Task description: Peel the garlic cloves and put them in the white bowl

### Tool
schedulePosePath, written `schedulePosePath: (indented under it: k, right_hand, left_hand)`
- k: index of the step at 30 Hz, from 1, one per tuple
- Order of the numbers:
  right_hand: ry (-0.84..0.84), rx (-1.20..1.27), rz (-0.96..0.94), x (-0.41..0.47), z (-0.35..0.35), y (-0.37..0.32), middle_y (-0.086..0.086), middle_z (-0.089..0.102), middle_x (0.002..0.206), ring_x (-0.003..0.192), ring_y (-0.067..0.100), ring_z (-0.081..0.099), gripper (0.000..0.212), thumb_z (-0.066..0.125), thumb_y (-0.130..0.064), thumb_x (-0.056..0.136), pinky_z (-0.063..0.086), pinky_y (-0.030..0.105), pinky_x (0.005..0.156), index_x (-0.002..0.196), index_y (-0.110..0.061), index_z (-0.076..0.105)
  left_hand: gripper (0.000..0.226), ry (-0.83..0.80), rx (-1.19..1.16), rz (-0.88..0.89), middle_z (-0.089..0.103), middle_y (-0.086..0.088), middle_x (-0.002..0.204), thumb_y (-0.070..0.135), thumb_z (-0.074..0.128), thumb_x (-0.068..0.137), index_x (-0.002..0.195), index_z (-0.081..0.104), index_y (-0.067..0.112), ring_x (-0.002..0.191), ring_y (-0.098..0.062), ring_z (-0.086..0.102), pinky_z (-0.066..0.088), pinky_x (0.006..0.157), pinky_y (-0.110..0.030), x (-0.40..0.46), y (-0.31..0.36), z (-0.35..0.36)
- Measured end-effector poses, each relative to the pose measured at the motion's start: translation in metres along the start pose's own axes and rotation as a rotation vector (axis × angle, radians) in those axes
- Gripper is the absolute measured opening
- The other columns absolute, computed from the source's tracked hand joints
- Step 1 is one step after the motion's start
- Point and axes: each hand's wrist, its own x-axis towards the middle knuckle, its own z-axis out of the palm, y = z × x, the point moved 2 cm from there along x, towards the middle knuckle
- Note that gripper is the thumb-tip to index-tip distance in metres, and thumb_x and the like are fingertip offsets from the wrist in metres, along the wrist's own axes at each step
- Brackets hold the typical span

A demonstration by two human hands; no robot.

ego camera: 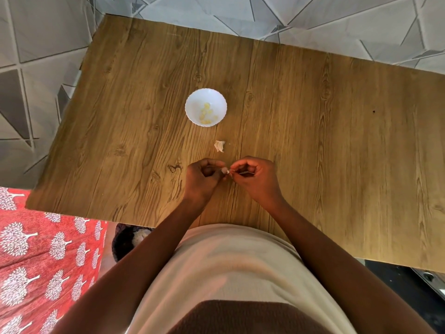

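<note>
Left hand (204, 175) pinches clove (225, 170); right hand (252, 173) pinches its skin. Clove tiny, light, firm; skin papery, tears easily; grip tip.

Matt wood-grain table (313, 116); glossy white bowl (192, 102) (smooth).

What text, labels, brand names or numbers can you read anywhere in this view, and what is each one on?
None: no readable word, label, brand or number shows in this view.
white bowl: plain, no print.
wooden table: wood grain only.
red cloth: a white tree pattern, no letters.
garlic clove, between the left hand and the right hand: no marking.
</note>
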Motion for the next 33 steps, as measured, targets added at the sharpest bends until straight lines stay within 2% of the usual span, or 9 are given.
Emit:
schedulePosePath:
  k: [4,10,13,17,20,24,29,33]
  right_hand:
    - [0.044,0.036,0.044,-0.001,-0.002,0.002,-0.002,0.077,0.089,0.084,0.011,0.074,0.016,0.083,-0.003,0.081,0.061,0.03,0.08,0.095,-0.009,0.078]
    - [0.054,0.065,0.06,-0.002,-0.002,0.001,0.001,0.076,0.088,0.082,0.013,0.075,0.025,0.087,-0.005,0.078,0.062,0.031,0.076,0.098,-0.006,0.072]
    - [0.039,0.03,0.007,-0.004,-0.002,0.0,0.002,0.075,0.088,0.083,0.012,0.074,0.027,0.087,-0.007,0.079,0.062,0.029,0.076,0.099,-0.005,0.069]
    - [-0.05,-0.142,-0.139,-0.004,0.001,-0.005,0.0,0.074,0.093,0.084,0.006,0.072,0.027,0.085,-0.005,0.078,0.06,0.021,0.076,0.1,-0.009,0.069]
    - [-0.036,-0.157,-0.174,-0.003,0.002,-0.005,0.0,0.073,0.092,0.085,0.005,0.07,0.025,0.084,-0.002,0.079,0.057,0.015,0.076,0.099,-0.007,0.07]
    - [0.003,-0.074,-0.107,-0.003,0.001,-0.001,0.0,0.075,0.091,0.088,0.006,0.072,0.023,0.083,-0.003,0.081,0.058,0.019,0.077,0.1,-0.005,0.07]
    - [0.052,0.014,0.027,-0.003,0.003,0.001,-0.002,0.076,0.088,0.084,0.007,0.074,0.029,0.089,-0.013,0.076,0.06,0.027,0.077,0.097,-0.007,0.07]
    - [0.078,0.082,0.162,0.0,0.006,0.001,0.001,0.076,0.082,0.08,0.012,0.075,0.028,0.09,-0.01,0.074,0.063,0.038,0.077,0.093,-0.011,0.07]
  left_hand:
    - [0.017,-0.066,0.012,0.083,0.079,-0.011,0.094,-0.008,0.072,0.09,0.105,0.077,-0.002,0.087,-0.017,0.076,0.061,0.081,-0.025,-0.006,0.002,0.0]
    - [0.011,-0.097,0.097,0.131,0.079,-0.011,0.088,-0.006,0.075,0.089,0.098,0.079,-0.002,0.078,-0.015,0.074,0.06,0.075,-0.023,-0.003,0.005,0.002]
    - [0.01,-0.048,0.099,0.09,0.078,-0.01,0.081,-0.007,0.071,0.09,0.093,0.079,-0.001,0.07,-0.014,0.072,0.059,0.07,-0.024,-0.003,0.004,0.003]
    - [0.02,-0.017,0.162,0.045,0.075,-0.006,0.073,-0.007,0.064,0.091,0.085,0.079,0.004,0.065,-0.012,0.07,0.055,0.063,-0.024,0.001,0.002,0.004]
    - [0.02,0.008,0.166,0.012,0.074,-0.005,0.071,-0.007,0.065,0.09,0.083,0.079,0.005,0.063,-0.011,0.068,0.053,0.062,-0.023,0.005,0.001,0.004]
    - [0.014,0.024,0.126,0.006,0.076,-0.007,0.078,-0.003,0.069,0.092,0.088,0.078,0.006,0.067,-0.014,0.069,0.059,0.069,-0.028,0.001,0.0,0.004]
    - [0.009,0.046,0.204,0.097,0.078,0.002,0.085,0.004,0.073,0.094,0.094,0.078,0.011,0.079,-0.013,0.075,0.062,0.075,-0.029,-0.003,0.001,0.003]
    - [0.009,0.063,0.236,0.154,0.077,0.0,0.085,0.002,0.07,0.095,0.098,0.077,0.008,0.077,-0.011,0.075,0.061,0.072,-0.023,-0.008,0.005,0.005]
